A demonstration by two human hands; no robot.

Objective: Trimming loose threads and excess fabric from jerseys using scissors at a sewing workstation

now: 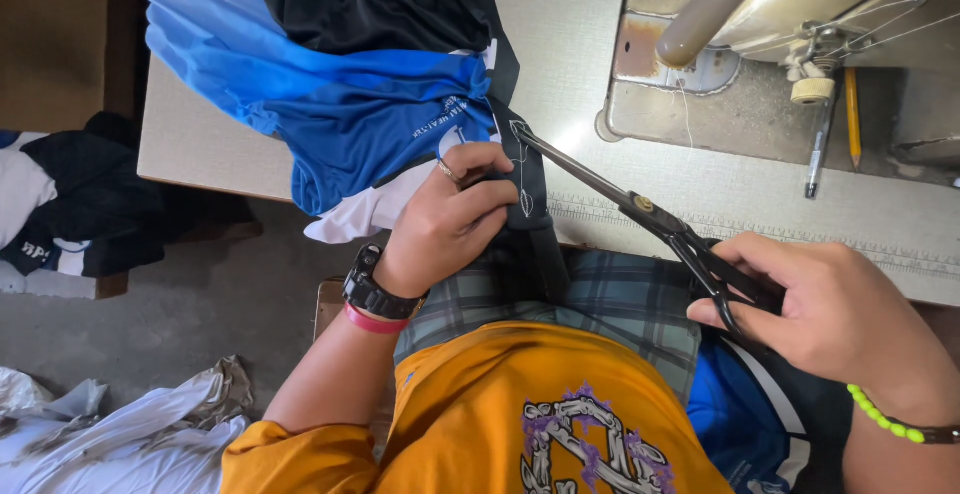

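Right hand: the right hand (835, 319) was closed through the loops of the black scissors (640, 204), just off the near edge of the bench (640, 169), over the person's lap.
Scissors: the blades were nearly shut, running up and away from that hand, the tips touching the dark strip (527, 179) at its white stitching.
Left hand: the left hand (450, 219) was curled shut on the dark strip, thumb on top, a ring showing, pinching it at the bench's near edge, just below the scissor tips.
Garment: the blue garment (340, 84), blue fading to white with black panels, lay heaped on the bench to the far left of the strip, part of it hanging over the bench's near edge.
Handling: the cloth looked light, thin and limp, likely a little slick; I'd judge it needs holding taut close to the seam, as the left hand had it. The scissors were stiff and sharp, best kept by the loops.
Wrists: a black watch (375, 289) and red band on the left, a green bead bracelet (880, 416) on the right.
Machine: a sewing machine (780, 14) stood at the bench's far right, with a pen (818, 149) and yellow pencil (853, 114) beside it.
Floor: more cloth (110, 429) lay below the bench's left end.
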